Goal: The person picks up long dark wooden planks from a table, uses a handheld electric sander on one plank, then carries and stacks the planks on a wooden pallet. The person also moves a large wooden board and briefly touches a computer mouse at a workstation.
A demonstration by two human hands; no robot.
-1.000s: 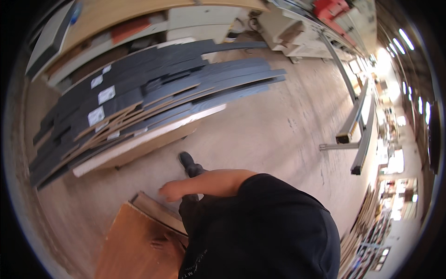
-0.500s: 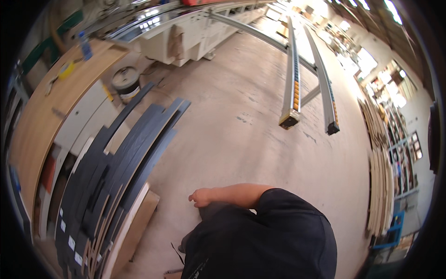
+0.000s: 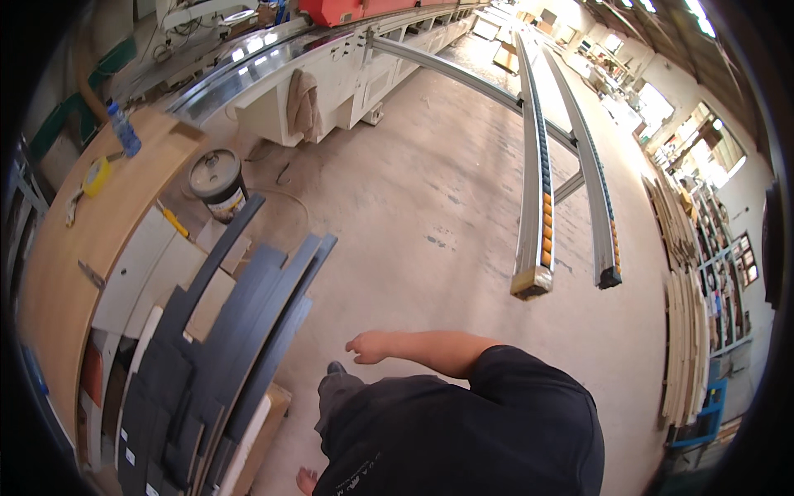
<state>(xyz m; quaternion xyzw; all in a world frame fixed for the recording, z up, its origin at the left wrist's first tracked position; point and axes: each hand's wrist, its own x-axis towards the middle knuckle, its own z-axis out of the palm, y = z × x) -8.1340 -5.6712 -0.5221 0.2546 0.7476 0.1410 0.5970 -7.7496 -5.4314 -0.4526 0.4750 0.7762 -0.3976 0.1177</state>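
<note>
Floor (image 3: 447, 207) open beyond left hand (image 3: 370, 347)

A workshop hall with a pale, dusty concrete floor (image 3: 430, 207). Two long metal roller rails (image 3: 538, 165) run side by side above the floor toward the far end, joined to a large pale machine (image 3: 331, 74). A round bucket (image 3: 217, 178) stands by the machine. Left, a curved wooden surface (image 3: 74, 248) and a stack of dark grey panels (image 3: 207, 364). Right, boards lean upright (image 3: 682, 331) beside shelves. Bright daylight enters through windows (image 3: 662, 103) far right.
</note>
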